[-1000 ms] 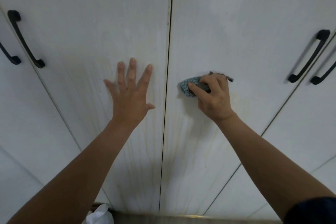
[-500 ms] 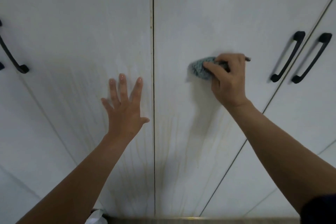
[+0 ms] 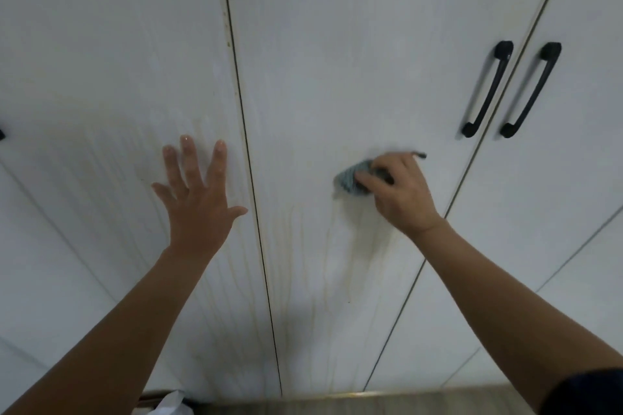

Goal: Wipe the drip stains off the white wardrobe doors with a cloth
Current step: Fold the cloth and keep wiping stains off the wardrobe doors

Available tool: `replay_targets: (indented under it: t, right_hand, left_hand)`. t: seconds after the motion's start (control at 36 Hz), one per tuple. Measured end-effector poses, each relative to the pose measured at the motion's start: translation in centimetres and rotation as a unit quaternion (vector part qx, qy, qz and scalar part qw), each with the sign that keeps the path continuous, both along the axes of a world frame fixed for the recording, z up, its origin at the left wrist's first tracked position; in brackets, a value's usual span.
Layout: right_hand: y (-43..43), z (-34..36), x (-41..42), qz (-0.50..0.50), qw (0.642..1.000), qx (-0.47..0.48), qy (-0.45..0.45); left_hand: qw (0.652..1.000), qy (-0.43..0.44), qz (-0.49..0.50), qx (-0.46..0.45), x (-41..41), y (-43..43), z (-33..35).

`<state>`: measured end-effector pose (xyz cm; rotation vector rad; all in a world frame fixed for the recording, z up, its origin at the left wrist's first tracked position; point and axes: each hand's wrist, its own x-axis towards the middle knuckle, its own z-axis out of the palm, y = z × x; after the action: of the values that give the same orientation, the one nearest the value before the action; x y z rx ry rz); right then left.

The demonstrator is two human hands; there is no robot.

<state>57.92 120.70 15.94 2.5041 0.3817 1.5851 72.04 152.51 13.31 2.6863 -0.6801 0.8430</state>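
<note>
The cloth (image 3: pixel 349 180) is pressed to the right door (image 3: pixel 337 77) by the right hand (image 3: pixel 401 197), its grip curled round it, just above drip stains (image 3: pixel 303 263). The left hand (image 3: pixel 199 212) is laid flat on the left door (image 3: pixel 101 61), grip spread.

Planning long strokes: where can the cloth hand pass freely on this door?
Free: the door above and below the cloth, between seam and handles. Crowded: the two handles to the right; the left hand lies flat beyond the seam.

Wardrobe doors (image 3: pixel 337 44) — drip stains (image 3: pixel 296 246), cloth (image 3: pixel 349 180) and left hand (image 3: pixel 199 209) on them.
</note>
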Motion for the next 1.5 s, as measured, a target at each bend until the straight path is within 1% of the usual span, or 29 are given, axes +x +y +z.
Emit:
replay_targets:
  t: [0.11,0.19,0.28,0.42,0.47,0.53,0.58,0.64,0.69,0.72,0.78,0.83,0.92,1.03,1.08,1.11,1.14,1.17,1.19,1.22,1.25,1.28,1.31,1.33,1.39,1.42,1.44,1.5]
  right_hand:
    - [-1.5,5.5,-0.3,-0.020,0.986,0.102,-0.131]
    - [-2.2,5.4,-0.4,-0.036,0.983,0.086,-0.156]
    - [-2.5,1.1,-0.7,-0.029,0.989,0.068,-0.131]
    - [-3.8,-8.6,-2.1,-0.062,0.997,0.048,-0.018]
    - [-4.0,-10.1,-2.8,-0.066,0.997,0.035,0.033]
    - [-4.5,-9.2,-3.2,-0.057,0.996,0.026,0.058]
    - [-5.1,-6.3,-3.0,-0.049,0.998,0.045,0.018]
    - [-5.7,-2.6,-2.9,-0.049,0.991,0.106,-0.061]
    - [-6.5,0.4,-2.9,-0.061,0.975,0.172,-0.127]
    - [-6.8,1.3,-2.9,-0.070,0.969,0.191,-0.143]
    - [-7.0,1.1,-2.9,-0.083,0.964,0.198,-0.154]
    - [-7.0,-1.4,-3.0,-0.077,0.969,0.191,-0.138]
    - [-6.6,-7.5,-3.3,-0.081,0.976,0.192,-0.069]
    - [-5.3,-14.9,-4.3,-0.116,0.967,0.226,0.024]
    - [-4.4,-15.7,-4.5,-0.123,0.949,0.289,0.038]
    - [-3.8,-15.1,-4.4,-0.119,0.932,0.343,0.018]
    - [-3.2,-14.0,-4.1,-0.115,0.902,0.415,-0.019]
    - [-2.7,-12.7,-3.8,-0.112,0.857,0.499,-0.070]
    - [-2.2,-11.3,-3.3,-0.114,0.800,0.576,-0.124]
    - [-1.8,-10.0,-2.9,-0.122,0.746,0.633,-0.167]
    - [-1.4,-9.1,-2.5,-0.130,0.705,0.669,-0.197]
    - [-1.1,-8.4,-2.1,-0.132,0.681,0.686,-0.220]
    - [-0.6,-8.0,-1.7,-0.132,0.667,0.694,-0.235]
    - [-0.1,-7.9,-1.2,-0.134,0.662,0.696,-0.243]
    - [1.6,-8.2,0.1,-0.142,0.667,0.690,-0.242]
    - [2.7,-8.7,0.8,-0.142,0.684,0.677,-0.232]
    - [3.8,-9.4,1.3,-0.138,0.713,0.655,-0.211]
    - [6.0,-10.9,1.7,-0.120,0.782,0.595,-0.140]
  left_hand:
    - [1.000,-0.010,-0.008,0.002,-0.1,0.0,-0.1]
    - [1.000,-0.008,-0.012,-0.003,-0.3,-0.2,0.0]
    - [1.000,-0.009,-0.016,0.000,-0.2,-0.2,0.0]
    - [1.000,-0.010,-0.016,-0.001,-0.1,-0.1,-0.1]
    - [1.000,-0.011,-0.017,-0.002,-0.2,-0.1,0.0]
    - [1.000,-0.017,-0.018,-0.001,-0.1,-0.1,0.0]
    - [1.000,-0.021,-0.015,-0.003,-0.1,0.0,0.1]
    - [1.000,-0.016,-0.016,-0.003,-0.1,0.0,0.0]
    - [1.000,-0.012,-0.020,-0.001,-0.1,0.0,-0.1]
    - [1.000,-0.009,-0.022,-0.001,-0.1,0.0,-0.1]
    - [1.000,-0.005,-0.027,-0.002,0.0,0.1,-0.1]
    - [1.000,-0.007,-0.026,-0.002,0.0,0.0,-0.1]
    - [1.000,-0.008,-0.015,0.000,-0.1,-0.2,-0.1]
    - [1.000,-0.010,-0.013,0.000,-0.2,-0.1,-0.1]
    - [1.000,-0.009,-0.012,0.001,-0.2,-0.1,-0.2]
    - [1.000,-0.010,-0.009,0.001,-0.2,-0.1,-0.1]
    - [1.000,-0.009,-0.005,0.002,-0.2,-0.1,0.0]
    - [1.000,-0.008,-0.003,0.002,-0.2,-0.2,0.0]
    - [1.000,-0.007,-0.002,0.003,-0.2,-0.1,0.0]
    - [1.000,-0.006,0.000,0.003,-0.2,-0.2,0.0]
    - [1.000,-0.005,0.002,0.004,-0.2,-0.1,0.0]
    - [1.000,-0.003,0.003,0.005,-0.2,-0.1,-0.1]
    - [1.000,-0.002,0.003,0.005,-0.2,-0.1,-0.1]
    - [1.000,-0.003,0.003,0.005,-0.2,-0.1,-0.1]
    - [1.000,-0.004,0.004,0.005,-0.1,-0.1,-0.1]
    - [1.000,-0.002,0.005,0.006,-0.1,-0.2,-0.1]
    - [1.000,-0.001,0.007,0.008,-0.1,-0.1,-0.1]
    - [1.000,-0.004,0.010,0.011,-0.1,-0.1,0.0]
